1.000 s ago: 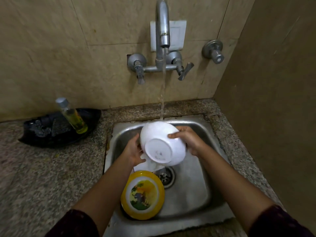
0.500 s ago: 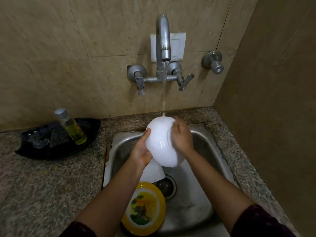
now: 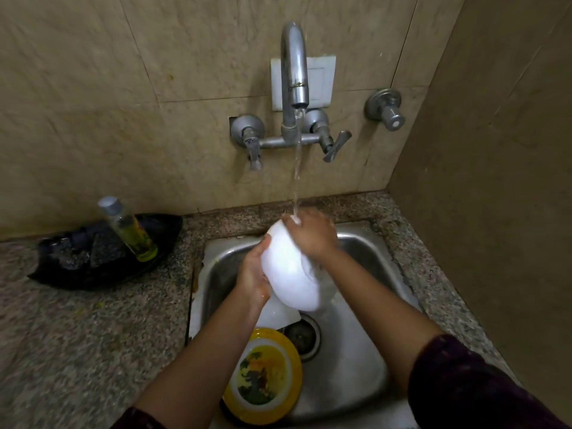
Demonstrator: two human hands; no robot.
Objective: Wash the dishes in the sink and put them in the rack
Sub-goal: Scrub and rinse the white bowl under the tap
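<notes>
Over the sink (image 3: 356, 360), set into the right end of the bench (image 3: 77, 335), I hold a white bowl (image 3: 288, 274) tilted on its side under the tap (image 3: 294, 72). My left hand (image 3: 255, 274) cups the bowl from the left, fingers (image 3: 266, 241) wrapped round its wall. My right hand (image 3: 312, 235) lies over its far upper edge, fingers (image 3: 291, 219) curled onto the rim. The thin stream of water (image 3: 297, 168) lands on those right fingertips. Below the bowl, a white dish (image 3: 275, 314) lies on the sink floor beside the drain (image 3: 301, 335). A yellow plate (image 3: 263, 376) with a picture leans at the sink's near left corner. At the bench's far left edge, against the wall, a bottle (image 3: 130, 230) of yellow liquid stands tilted in a black tray (image 3: 93, 267).
</notes>
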